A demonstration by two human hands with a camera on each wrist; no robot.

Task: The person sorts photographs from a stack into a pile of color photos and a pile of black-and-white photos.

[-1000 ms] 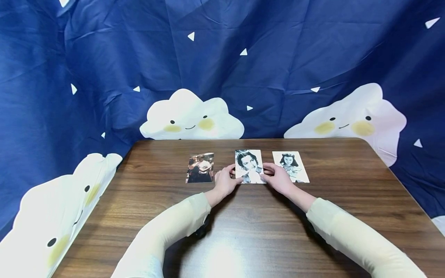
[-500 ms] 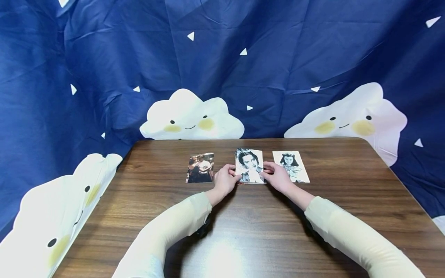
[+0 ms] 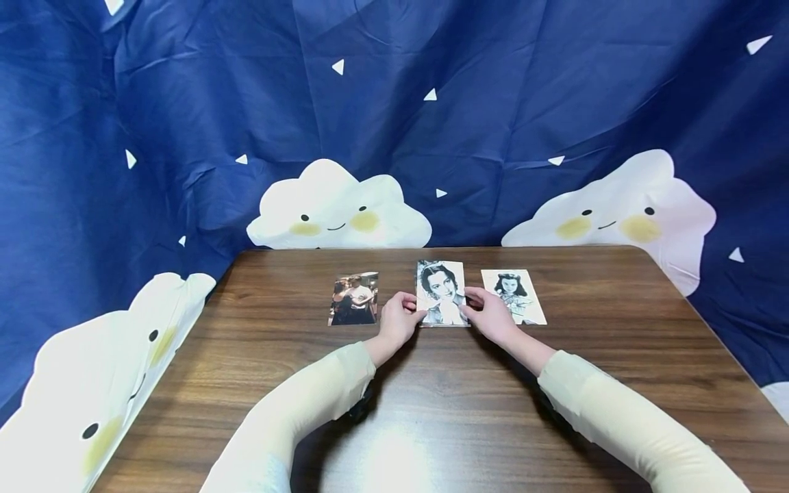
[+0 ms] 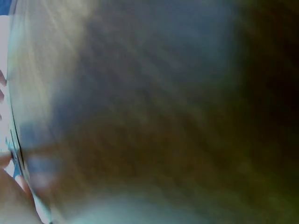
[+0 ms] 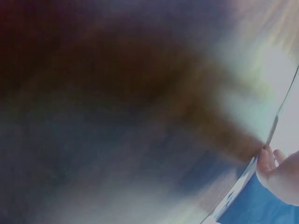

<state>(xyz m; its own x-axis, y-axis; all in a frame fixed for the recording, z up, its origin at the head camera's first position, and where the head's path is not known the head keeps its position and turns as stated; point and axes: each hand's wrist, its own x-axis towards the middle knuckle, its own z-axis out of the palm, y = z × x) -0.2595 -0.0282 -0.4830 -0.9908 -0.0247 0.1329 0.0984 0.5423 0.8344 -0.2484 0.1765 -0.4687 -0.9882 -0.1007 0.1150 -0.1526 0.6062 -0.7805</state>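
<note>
A small stack of photo cards [image 3: 441,291] sits between both hands at the far middle of the table, a black-and-white portrait on top. Edges of lower cards show along its bottom and left sides. My left hand [image 3: 397,322] grips the stack's left edge, thumb near the lower corner. Opposite it, my right hand [image 3: 491,317] pinches the right edge. The right wrist view catches the right hand [image 5: 280,177] at its right border; in the left wrist view, part of the left hand [image 4: 14,200] appears at the lower left corner.
To the left lies a colour photo card [image 3: 353,299] of two people. A black-and-white photo card [image 3: 514,296] lies on the right, close behind the right hand. Beyond the far edge of the brown wooden table [image 3: 394,404] hangs a blue curtain [image 3: 394,103] with cloud prints.
The top card first shifted askew, uncovering cards beneath, and now sits straighter over them. Both hands have stayed at the stack's sides. The two outer cards lie as before.
</note>
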